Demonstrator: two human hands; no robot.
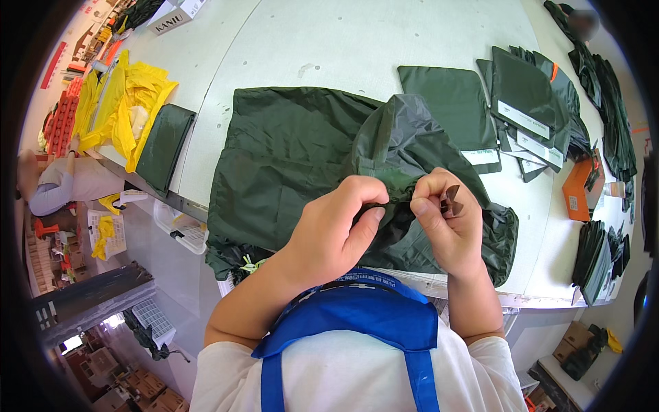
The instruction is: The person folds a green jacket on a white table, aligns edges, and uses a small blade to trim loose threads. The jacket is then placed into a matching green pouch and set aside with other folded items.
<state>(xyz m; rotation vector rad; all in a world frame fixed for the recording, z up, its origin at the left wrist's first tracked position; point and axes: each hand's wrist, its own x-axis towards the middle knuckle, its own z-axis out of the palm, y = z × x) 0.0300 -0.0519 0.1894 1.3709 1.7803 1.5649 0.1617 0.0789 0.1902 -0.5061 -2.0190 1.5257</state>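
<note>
A dark green waterproof garment lies spread in front of me, with a raised, hood-like fold in its middle. My left hand pinches the fabric edge between thumb and fingers. Close beside it, my right hand is closed on the same edge, thumb against forefinger. A small dark brown strip pokes out between the right fingers. What lies right between the fingertips is partly hidden. Pale green cords show at the garment's lower left corner.
Folded dark green pieces with white labels lie to the right, near an orange box. More green garments rest at the table's right edge. Yellow garments and a folded green piece lie left. Another person is at far left.
</note>
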